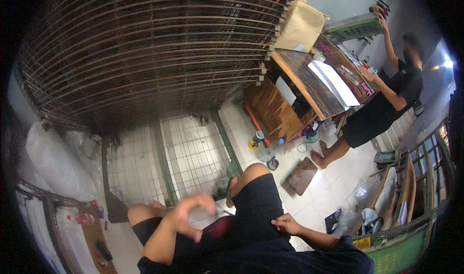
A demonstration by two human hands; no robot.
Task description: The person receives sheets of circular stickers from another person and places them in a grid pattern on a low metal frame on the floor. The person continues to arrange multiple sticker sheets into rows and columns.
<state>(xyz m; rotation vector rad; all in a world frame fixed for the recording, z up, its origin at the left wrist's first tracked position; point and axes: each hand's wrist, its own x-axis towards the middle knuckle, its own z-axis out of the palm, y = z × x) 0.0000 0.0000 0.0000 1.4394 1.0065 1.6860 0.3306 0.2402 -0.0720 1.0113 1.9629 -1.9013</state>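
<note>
My left hand (193, 214) is raised over my lap, a little blurred by motion. Its thumb and fingers curve apart, with nothing between them. Against the thigh of my black shorts (258, 204) rests my right hand (288, 224), its fingers closed in a pinch. Whether cloth or something small is caught in that pinch, I cannot make out. Between my legs shows a dark red surface (220, 226), partly hidden by my left hand and the shorts.
A large rack of metal bars (159, 46) stands ahead. At the right, another person (386, 104) stands by a wooden desk (311, 83) bearing papers. A brown box-like block (302, 176) sits on the tiled floor. Plastic-wrapped bundles (58, 162) lie left; a green frame (401, 254) stands lower right.
</note>
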